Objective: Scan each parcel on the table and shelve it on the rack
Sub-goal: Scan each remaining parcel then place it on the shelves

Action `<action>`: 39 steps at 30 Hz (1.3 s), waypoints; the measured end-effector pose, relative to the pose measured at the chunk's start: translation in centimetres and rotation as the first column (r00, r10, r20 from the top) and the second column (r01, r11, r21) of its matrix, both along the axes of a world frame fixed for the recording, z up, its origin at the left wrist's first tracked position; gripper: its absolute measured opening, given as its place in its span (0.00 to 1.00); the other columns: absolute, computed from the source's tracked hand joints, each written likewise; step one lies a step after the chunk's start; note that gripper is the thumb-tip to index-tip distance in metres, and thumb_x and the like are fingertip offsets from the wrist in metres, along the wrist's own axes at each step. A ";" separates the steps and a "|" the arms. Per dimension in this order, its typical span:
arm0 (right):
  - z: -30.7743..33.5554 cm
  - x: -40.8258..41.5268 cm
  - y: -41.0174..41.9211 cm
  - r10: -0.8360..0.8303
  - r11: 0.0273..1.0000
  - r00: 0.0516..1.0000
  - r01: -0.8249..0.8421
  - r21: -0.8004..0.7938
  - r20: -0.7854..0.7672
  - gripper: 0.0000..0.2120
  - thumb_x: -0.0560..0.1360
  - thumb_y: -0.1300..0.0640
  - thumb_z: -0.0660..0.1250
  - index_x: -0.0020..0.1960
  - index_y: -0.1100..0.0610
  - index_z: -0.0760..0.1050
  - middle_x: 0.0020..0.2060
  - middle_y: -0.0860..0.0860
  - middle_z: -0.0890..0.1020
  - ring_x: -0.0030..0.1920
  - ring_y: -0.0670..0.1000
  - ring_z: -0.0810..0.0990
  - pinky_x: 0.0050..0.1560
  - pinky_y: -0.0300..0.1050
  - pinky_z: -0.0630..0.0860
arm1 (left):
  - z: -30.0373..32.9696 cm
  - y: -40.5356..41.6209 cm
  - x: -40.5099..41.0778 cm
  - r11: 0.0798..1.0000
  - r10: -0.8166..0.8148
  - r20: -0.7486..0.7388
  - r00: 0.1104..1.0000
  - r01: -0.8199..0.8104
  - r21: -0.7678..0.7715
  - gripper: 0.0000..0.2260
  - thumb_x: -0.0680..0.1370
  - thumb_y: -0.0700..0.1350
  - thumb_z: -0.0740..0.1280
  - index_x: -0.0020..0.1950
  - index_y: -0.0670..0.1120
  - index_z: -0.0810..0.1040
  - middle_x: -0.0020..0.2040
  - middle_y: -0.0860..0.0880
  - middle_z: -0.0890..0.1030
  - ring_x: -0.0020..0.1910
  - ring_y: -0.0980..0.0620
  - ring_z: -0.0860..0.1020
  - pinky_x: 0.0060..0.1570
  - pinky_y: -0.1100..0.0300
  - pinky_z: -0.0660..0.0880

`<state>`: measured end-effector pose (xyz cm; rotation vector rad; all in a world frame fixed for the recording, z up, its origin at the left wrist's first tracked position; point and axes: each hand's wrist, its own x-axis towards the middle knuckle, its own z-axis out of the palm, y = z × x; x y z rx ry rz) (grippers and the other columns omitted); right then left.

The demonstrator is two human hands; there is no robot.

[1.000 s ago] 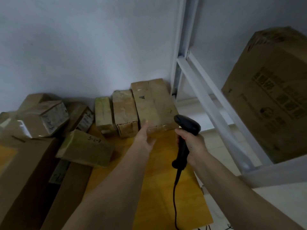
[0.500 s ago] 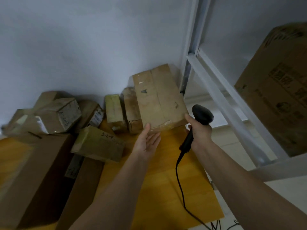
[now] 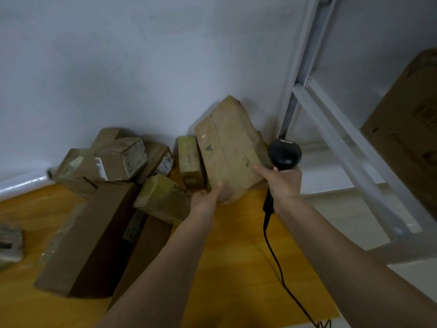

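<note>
A taped brown parcel [image 3: 227,147] stands tilted up on its near end at the back of the yellow table [image 3: 236,268]. My left hand [image 3: 205,197] holds its lower near edge from below, thumb up on the front face. My right hand [image 3: 281,179] grips the black barcode scanner [image 3: 283,153] by its handle, and its forefinger touches the parcel's right side. The scanner's cable [image 3: 279,263] trails down over the table. The white metal rack [image 3: 331,129] stands to the right.
Several more cardboard parcels [image 3: 118,159] lie heaped against the wall at the left, with two long brown boxes [image 3: 87,237] lying nearer me. A large printed carton [image 3: 409,129] sits on the rack at the right. The table's right edge lies by the rack.
The parcel lay flat a second ago; now its far end has risen and it stands steeply tilted. My left hand has taken its near edge, and my right hand with the scanner has come against its side.
</note>
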<state>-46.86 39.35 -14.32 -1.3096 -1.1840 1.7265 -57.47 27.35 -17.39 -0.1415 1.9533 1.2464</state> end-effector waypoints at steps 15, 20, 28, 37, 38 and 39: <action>0.1 -0.1 -3.7 0.245 0.969 0.970 -0.244 0.026 -0.011 0.20 0.66 0.62 0.79 0.55 0.55 0.79 0.45 0.50 0.85 0.44 0.47 0.85 0.43 0.42 0.82 | 6.0 1.4 1.2 0.994 -0.045 -0.271 0.961 0.071 0.088 0.32 0.72 0.54 0.74 0.72 0.46 0.66 0.68 0.45 0.70 0.66 0.43 0.71 0.65 0.47 0.72; 0.4 -0.3 -4.7 0.310 0.950 0.951 -0.310 -0.020 -0.003 0.13 0.69 0.63 0.75 0.53 0.56 0.80 0.44 0.52 0.85 0.43 0.51 0.84 0.41 0.44 0.81 | 5.9 1.6 0.0 0.993 -0.036 -0.284 0.958 0.002 -0.118 0.44 0.65 0.57 0.78 0.73 0.45 0.60 0.67 0.42 0.63 0.66 0.39 0.66 0.65 0.43 0.70; 0.9 -1.1 -6.2 0.401 0.899 0.914 -0.406 -0.163 -0.063 0.13 0.71 0.66 0.74 0.55 0.63 0.80 0.47 0.60 0.85 0.44 0.55 0.85 0.38 0.44 0.79 | 3.8 -0.5 -0.9 0.966 0.156 -0.355 0.922 -0.217 -0.141 0.36 0.63 0.51 0.81 0.64 0.45 0.66 0.63 0.43 0.70 0.62 0.40 0.71 0.56 0.44 0.73; 2.1 -1.0 -4.4 0.258 0.954 0.964 -0.265 -0.139 -0.066 0.10 0.71 0.62 0.75 0.47 0.52 0.77 0.48 0.53 0.83 0.47 0.52 0.81 0.47 0.45 0.79 | 5.6 -3.9 -1.9 0.931 0.307 -0.219 0.926 -0.245 0.269 0.30 0.71 0.41 0.75 0.69 0.50 0.67 0.56 0.52 0.73 0.52 0.51 0.74 0.44 0.52 0.75; 2.2 -0.9 -4.2 0.260 0.957 0.964 -0.264 -0.119 -0.048 0.10 0.71 0.61 0.75 0.47 0.51 0.76 0.48 0.52 0.82 0.47 0.51 0.80 0.45 0.44 0.77 | 5.9 -4.4 -2.1 0.930 0.273 -0.175 0.946 -0.214 0.298 0.29 0.71 0.41 0.75 0.69 0.51 0.68 0.53 0.53 0.74 0.49 0.52 0.74 0.40 0.55 0.73; 2.4 -0.9 -4.1 0.260 0.960 0.965 -0.261 -0.097 -0.025 0.11 0.71 0.60 0.75 0.47 0.50 0.75 0.47 0.51 0.81 0.46 0.49 0.79 0.42 0.43 0.74 | 6.3 -4.9 -2.4 0.936 0.224 -0.147 0.963 -0.170 0.308 0.29 0.71 0.41 0.75 0.69 0.51 0.69 0.51 0.54 0.75 0.48 0.53 0.75 0.38 0.56 0.72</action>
